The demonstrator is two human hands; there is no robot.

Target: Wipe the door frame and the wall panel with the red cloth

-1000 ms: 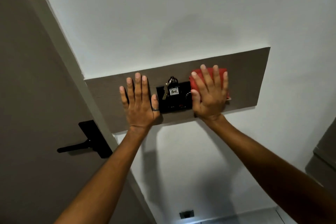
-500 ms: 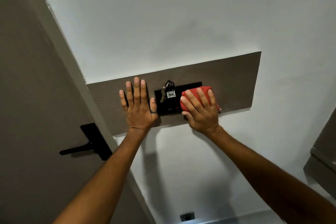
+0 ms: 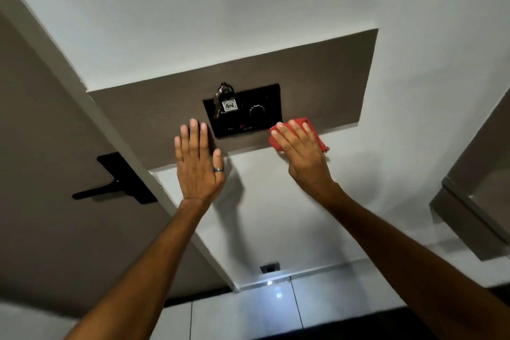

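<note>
Right hand: the right hand [image 3: 305, 157] lies flat, fingers together, pressing the red cloth [image 3: 299, 134] against the lower edge of the wall panel [image 3: 325, 77], at about four o'clock from the black switch plate [image 3: 245, 112].

Left hand: the left hand [image 3: 199, 163] is spread open and holds nothing; its fingertips [image 3: 194, 123] overlap the panel's bottom edge at about eight o'clock from the plate. Whether the palm actually bears on the wall I cannot tell from here.

Cloth: folded small, mostly hidden under the hand, straddling the line where brown panel meets white wall.

Keys: a bunch of keys [image 3: 225, 102] with a numbered tag hangs on the plate's left half, with a round dial [image 3: 257, 112] beside it.

Door frame: the pale door frame [image 3: 91, 107] runs diagonally at nine o'clock, with the black door handle [image 3: 116, 188] beyond it.

Step in hand: I judge this the panel-wiping stage, working the bottom edge.

Next move: probably a sweep along the edge toward three o'clock, keeping flat pressure and staying clear of the dial and the dangling keys.
</note>
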